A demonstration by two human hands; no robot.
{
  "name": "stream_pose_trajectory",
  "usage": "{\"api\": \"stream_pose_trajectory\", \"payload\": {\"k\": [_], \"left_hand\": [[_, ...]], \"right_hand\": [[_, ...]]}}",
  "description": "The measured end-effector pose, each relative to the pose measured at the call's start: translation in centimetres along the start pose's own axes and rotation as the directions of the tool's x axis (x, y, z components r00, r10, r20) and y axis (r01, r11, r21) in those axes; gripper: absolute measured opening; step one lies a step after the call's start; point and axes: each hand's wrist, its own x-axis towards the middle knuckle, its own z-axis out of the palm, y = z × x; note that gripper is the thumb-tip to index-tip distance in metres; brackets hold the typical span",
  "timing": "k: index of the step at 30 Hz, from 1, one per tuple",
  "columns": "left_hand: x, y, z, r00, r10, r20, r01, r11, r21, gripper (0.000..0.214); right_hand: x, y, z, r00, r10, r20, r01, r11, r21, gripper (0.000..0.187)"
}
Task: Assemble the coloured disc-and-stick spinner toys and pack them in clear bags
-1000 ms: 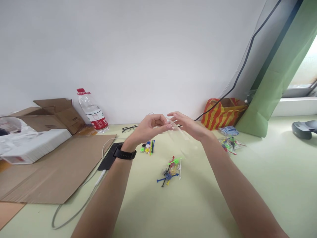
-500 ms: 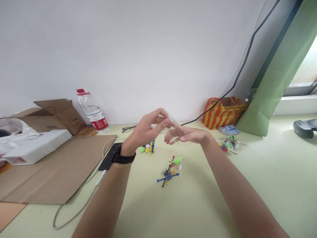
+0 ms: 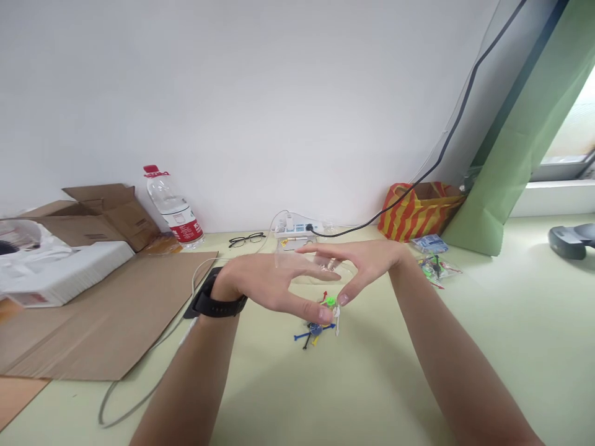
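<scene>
A clear, thin plastic bag (image 3: 310,280) spreads around the fingers of both hands above the table. Its film is so see-through that I cannot tell whether any fingers pinch it. My left hand (image 3: 272,286), with a black watch (image 3: 218,302) on the wrist, has its thumb well apart from its stretched fingers. Facing it, my right hand (image 3: 367,263) is open too, its thumb pointing down. Just below the thumbs lies a small pile of coloured plastic pieces (image 3: 317,329), including arrow-shaped ones in blue, white, red, black and yellow. My left thumb partly covers that pile.
Bagged coloured pieces (image 3: 434,267) lie at right, near a striped bag (image 3: 402,214). Behind the hands are a power strip (image 3: 297,228) and glasses (image 3: 246,240). On the left are a water bottle (image 3: 176,210), a cardboard sheet (image 3: 116,316) and a black phone-like slab (image 3: 193,310).
Both hands have moved lower, toward the pile. My left hand has gone from a pinch on the plastic film to spread fingers. My right thumb has swung down, away from its fingers.
</scene>
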Motion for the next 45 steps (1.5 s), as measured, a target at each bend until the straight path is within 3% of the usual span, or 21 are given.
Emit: {"api": "stream_pose_trajectory", "payload": {"k": [4, 7, 10, 14, 16, 18, 20, 22, 28, 32, 35, 37, 39, 40, 43, 45], "left_hand": [[-0.4, 0.5, -0.1, 1.000, 0.008, 0.016, -0.008, 1.000, -0.017, 0.063], [-0.4, -0.1, -0.1, 0.997, 0.007, -0.078, -0.011, 0.999, -0.053, 0.052], [0.1, -0.7, -0.1, 0.981, 0.070, -0.181, -0.087, 0.992, -0.092, 0.029], [1.1, -1.1, -0.1, 0.889, 0.055, -0.455, -0.148, 0.974, -0.171, 0.017], [1.4, -1.4, 0.0, 0.850, 0.033, -0.526, -0.190, 0.950, -0.247, 0.014], [1.5, -1.7, 0.1, 0.847, 0.032, -0.530, -0.247, 0.907, -0.340, 0.016], [1.6, -2.1, 0.1, 0.858, 0.030, -0.513, -0.286, 0.856, -0.430, 0.021], [1.7, -2.4, 0.1, 0.868, 0.020, -0.496, -0.300, 0.817, -0.493, 0.022], [1.5, -2.4, 0.0, 0.916, 0.014, -0.401, -0.261, 0.780, -0.569, 0.010], [1.3, -2.8, -0.2, 0.907, 0.023, -0.419, -0.283, 0.772, -0.569, 0.014], [1.2, -3.1, -0.2, 0.912, 0.027, -0.409, -0.282, 0.765, -0.578, 0.016], [1.3, -3.2, -0.2, 0.896, 0.013, -0.444, -0.301, 0.754, -0.584, 0.019], [1.5, -3.4, -0.2, 0.834, -0.062, -0.549, -0.334, 0.734, -0.591, 0.026], [1.6, -3.8, -0.1, 0.784, -0.126, -0.608, -0.351, 0.718, -0.601, 0.030], [2.1, -5.5, -0.1, 0.618, -0.357, -0.700, -0.399, 0.625, -0.671, 0.038], [2.6, -6.9, 0.1, 0.498, -0.497, -0.710, -0.446, 0.555, -0.702, 0.042]], "right_hand": [[-0.1, 0.3, 0.0, 1.000, 0.014, 0.011, -0.014, 1.000, -0.016, 0.110], [-0.5, 1.0, -0.4, 1.000, 0.009, -0.019, -0.009, 1.000, -0.021, 0.107], [-1.2, 1.8, -0.9, 0.998, 0.010, -0.064, -0.010, 1.000, 0.003, 0.103], [-1.6, 2.9, -1.4, 0.996, -0.086, -0.029, 0.089, 0.983, 0.161, 0.095], [-1.1, 3.4, -1.4, 0.982, -0.151, -0.117, 0.177, 0.949, 0.262, 0.090], [-0.2, 3.4, -1.1, 0.919, -0.174, -0.353, 0.292, 0.903, 0.314, 0.078], [0.9, 3.0, -0.7, 0.801, -0.165, -0.576, 0.405, 0.857, 0.319, 0.064], [1.9, 2.2, -0.2, 0.757, -0.163, -0.633, 0.458, 0.823, 0.336, 0.054], [2.2, 0.9, 0.3, 0.828, -0.152, -0.539, 0.405, 0.828, 0.388, 0.027], [0.9, 0.6, -0.4, 0.890, -0.200, -0.411, 0.350, 0.876, 0.331, 0.030], [-0.2, -0.6, -0.6, 0.939, -0.170, -0.299, 0.244, 0.942, 0.232, 0.027], [-0.5, -1.5, -0.6, 0.928, -0.129, -0.348, 0.197, 0.966, 0.168, 0.026], [-0.7, -2.0, -0.6, 0.853, -0.097, -0.513, 0.189, 0.974, 0.129, 0.029], [-0.7, -2.0, -0.6, 0.787, -0.082, -0.611, 0.185, 0.977, 0.108, 0.031], [-0.3, -1.3, -0.8, 0.512, -0.070, -0.856, 0.119, 0.993, -0.010, 0.033], [0.3, -0.6, -0.8, 0.322, -0.112, -0.940, 0.057, 0.994, -0.099, 0.031]]}}
